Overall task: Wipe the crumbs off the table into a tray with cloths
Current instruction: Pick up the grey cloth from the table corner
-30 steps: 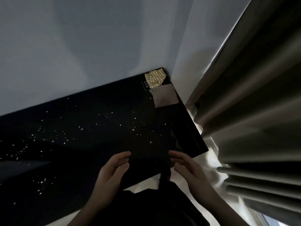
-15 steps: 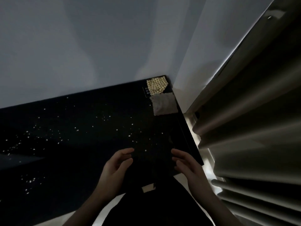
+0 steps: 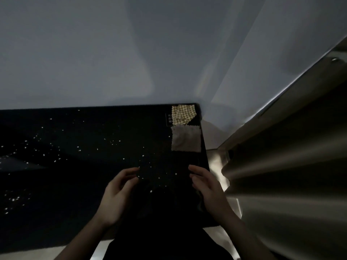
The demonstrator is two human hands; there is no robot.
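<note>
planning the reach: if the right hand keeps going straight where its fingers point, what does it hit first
Probably the grey cloth, beyond the right hand; only dark table shows between, though depth is unclear.

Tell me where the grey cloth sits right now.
In the head view the grey cloth lies flat at the far right edge of the dark table, directly in front of the yellow checked cloth in the corner, beyond the right hand.

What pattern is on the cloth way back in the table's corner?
Yellow and white checks on the corner cloth, seen in the head view.
</note>
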